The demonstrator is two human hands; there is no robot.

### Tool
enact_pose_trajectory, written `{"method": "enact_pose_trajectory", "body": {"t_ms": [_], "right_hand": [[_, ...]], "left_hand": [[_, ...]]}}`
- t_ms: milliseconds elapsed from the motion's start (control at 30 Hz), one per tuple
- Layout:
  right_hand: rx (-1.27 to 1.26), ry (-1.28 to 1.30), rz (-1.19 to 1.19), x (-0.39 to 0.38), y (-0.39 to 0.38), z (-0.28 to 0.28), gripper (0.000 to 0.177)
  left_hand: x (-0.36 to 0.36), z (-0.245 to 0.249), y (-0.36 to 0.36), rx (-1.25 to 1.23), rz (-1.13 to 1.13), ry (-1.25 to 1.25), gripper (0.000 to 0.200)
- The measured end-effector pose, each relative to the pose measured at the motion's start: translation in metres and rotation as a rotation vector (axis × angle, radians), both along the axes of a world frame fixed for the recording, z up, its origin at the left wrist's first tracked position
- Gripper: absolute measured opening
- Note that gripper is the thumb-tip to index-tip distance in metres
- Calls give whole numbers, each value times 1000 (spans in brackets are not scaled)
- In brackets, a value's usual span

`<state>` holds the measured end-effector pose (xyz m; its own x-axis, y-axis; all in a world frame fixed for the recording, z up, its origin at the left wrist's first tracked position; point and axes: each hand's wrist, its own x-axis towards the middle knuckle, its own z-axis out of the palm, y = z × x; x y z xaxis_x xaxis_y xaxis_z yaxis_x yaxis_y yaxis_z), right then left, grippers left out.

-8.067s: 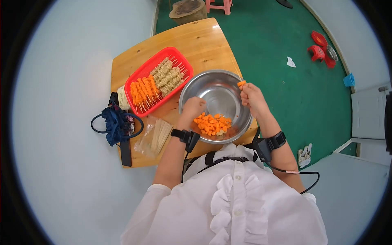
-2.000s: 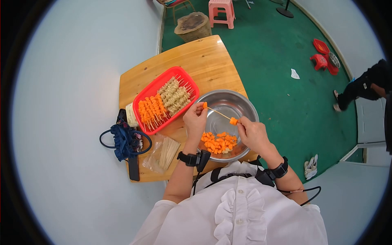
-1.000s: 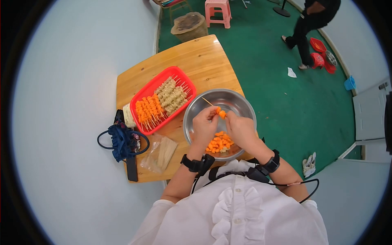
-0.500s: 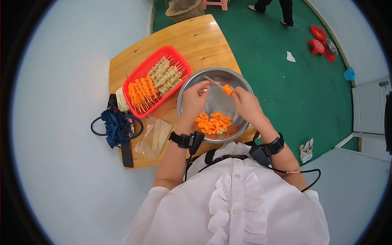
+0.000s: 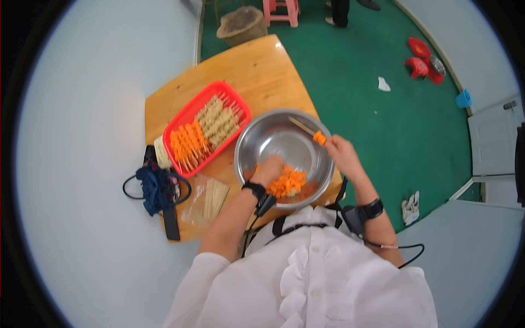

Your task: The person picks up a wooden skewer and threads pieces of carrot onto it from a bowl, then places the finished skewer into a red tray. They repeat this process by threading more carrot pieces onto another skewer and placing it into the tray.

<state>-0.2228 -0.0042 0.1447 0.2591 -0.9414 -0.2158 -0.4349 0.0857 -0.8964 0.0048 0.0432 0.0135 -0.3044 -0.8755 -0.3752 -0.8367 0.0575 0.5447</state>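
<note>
My right hand [image 5: 343, 156] is closed around a wooden skewer [image 5: 300, 125] at the bowl's right rim. Orange carrot-like chunks sit on the skewer close to my fingers, and its bare end points up and left over the bowl. My left hand [image 5: 270, 169] reaches down inside the steel bowl [image 5: 244, 143], at the left edge of a pile of orange chunks [image 5: 290, 183]. Its fingertips are hidden, so their grip does not show. A few pale pieces lie among the orange ones.
On the wooden table [image 5: 268, 65], a red basket [image 5: 220, 86] holds orange and pale loaded skewers. Bare skewers [image 5: 215, 199] lie in a plastic bag, beside a blue handbag [image 5: 156, 188] and a dark phone-like slab [image 5: 170, 223]. A person's legs [image 5: 340, 12] stand beyond, near a pink stool [image 5: 281, 12].
My left hand has come away from the skewer and down into the bowl by the orange chunks. My right hand, with the skewer, has shifted right. The view has tilted slightly.
</note>
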Motion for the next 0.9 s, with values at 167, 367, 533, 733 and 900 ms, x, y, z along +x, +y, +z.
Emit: {"method": "enact_pose_trajectory", "body": {"t_ms": [167,367,533,733,900], "right_hand": [[66,-66,20,-2,5,-26,19],[17,-14,77,10,16,-16,20],[-101,28,158,25,26,-3,19],[-167,84,266,32,26,18,20],[-189,36,281,33,27,27,19]], "left_hand": [[-4,-15,7,-159,-92,-84,16],[1,34,-4,-59,678,448,23],[8,63,2,-47,948,1002,26],[23,98,11,-130,1035,1066,22],[24,113,13,-178,1061,1104,21]]}}
